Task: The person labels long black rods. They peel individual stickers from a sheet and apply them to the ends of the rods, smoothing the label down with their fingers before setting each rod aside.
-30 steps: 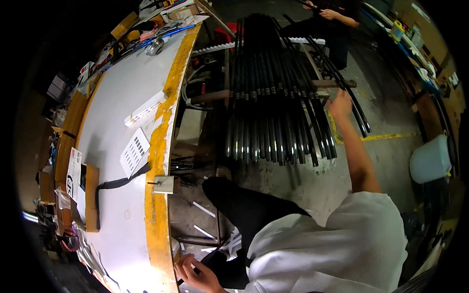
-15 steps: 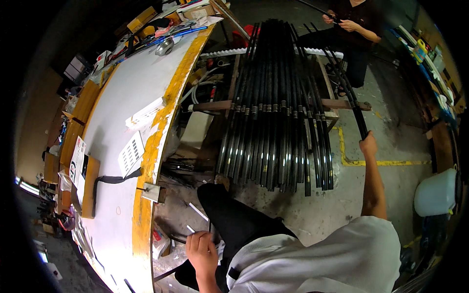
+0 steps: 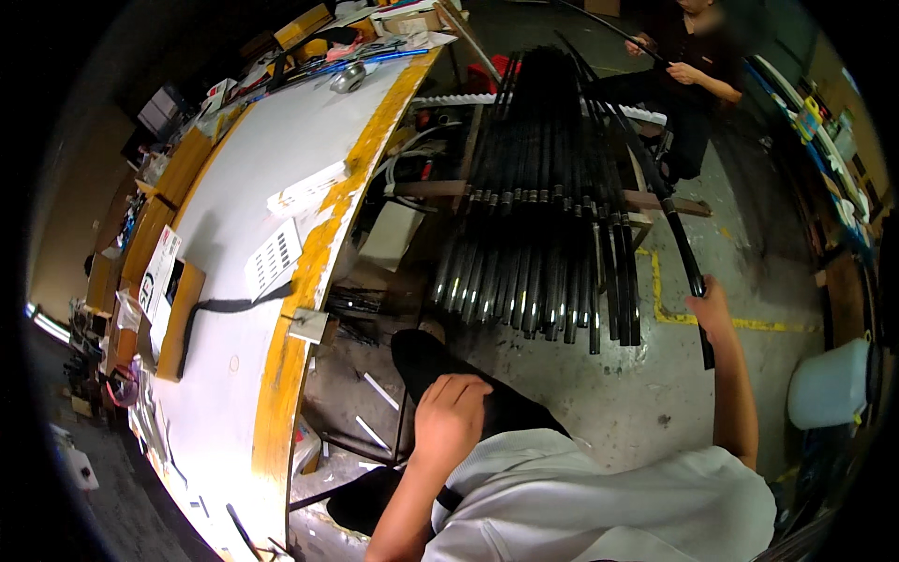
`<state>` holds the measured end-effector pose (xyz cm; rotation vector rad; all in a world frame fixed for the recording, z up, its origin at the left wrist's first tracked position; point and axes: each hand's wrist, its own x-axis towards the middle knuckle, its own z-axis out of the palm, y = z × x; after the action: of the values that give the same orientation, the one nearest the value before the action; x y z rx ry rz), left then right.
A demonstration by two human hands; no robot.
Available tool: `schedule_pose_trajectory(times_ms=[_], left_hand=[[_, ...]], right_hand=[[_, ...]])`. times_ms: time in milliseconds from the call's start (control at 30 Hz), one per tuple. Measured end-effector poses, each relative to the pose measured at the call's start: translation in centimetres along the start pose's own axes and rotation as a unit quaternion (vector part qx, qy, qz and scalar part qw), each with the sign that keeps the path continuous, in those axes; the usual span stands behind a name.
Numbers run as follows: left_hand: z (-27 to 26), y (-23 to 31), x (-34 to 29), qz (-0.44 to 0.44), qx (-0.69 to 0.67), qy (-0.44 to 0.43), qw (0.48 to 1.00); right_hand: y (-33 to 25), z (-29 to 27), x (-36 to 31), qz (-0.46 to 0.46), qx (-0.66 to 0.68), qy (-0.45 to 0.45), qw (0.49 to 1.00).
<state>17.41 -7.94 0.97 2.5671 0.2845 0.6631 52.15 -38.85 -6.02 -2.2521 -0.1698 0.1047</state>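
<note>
In my right hand (image 3: 714,305), at the right, is a long, thin black pole (image 3: 676,225), gripped a little above its near end. The pole slants away along the right side of a rack full of similar black poles (image 3: 506,290), which have silvery bands partway along. My left hand (image 3: 452,412) hovers over my dark-trousered leg with its fingers curled and nothing showing in them; its palm is hidden. Across the rack, a seated person (image 3: 688,70) holds another thin dark pole in both hands.
A white worktable (image 3: 220,337) with a yellow edge runs along my left. On it lie a label sheet (image 3: 273,258), an open carton (image 3: 178,323) and a black strap (image 3: 234,302). A crossbar (image 3: 693,205) juts from the rack. A whitish tub (image 3: 828,386) stands at right.
The pole has come nearer, so its end now sticks out below my right hand. My left hand has risen and moved right. The whole view has shifted slightly.
</note>
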Motion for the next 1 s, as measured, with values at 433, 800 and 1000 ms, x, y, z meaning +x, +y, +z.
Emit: schedule_pose_trajectory(times_ms=[433, 800, 1000], left_hand=[[3.1, -0.3, -0.8, -0.202, -0.369, -0.057, 0.906], [-3.5, -4.0, 1.5, -0.343, -0.270, 0.043, 0.899], [-9.5, -5.1, -1.8, -0.334, -0.251, 0.144, 0.897]], right_hand=[[-15.2, 8.8, -17.1, 0.132, 0.434, -0.385, 0.804], [-24.4, 19.0, -26.0, -0.082, 0.340, -0.487, 0.800], [-26.0, 21.1, -24.4, -0.364, 0.135, -0.590, 0.708]])
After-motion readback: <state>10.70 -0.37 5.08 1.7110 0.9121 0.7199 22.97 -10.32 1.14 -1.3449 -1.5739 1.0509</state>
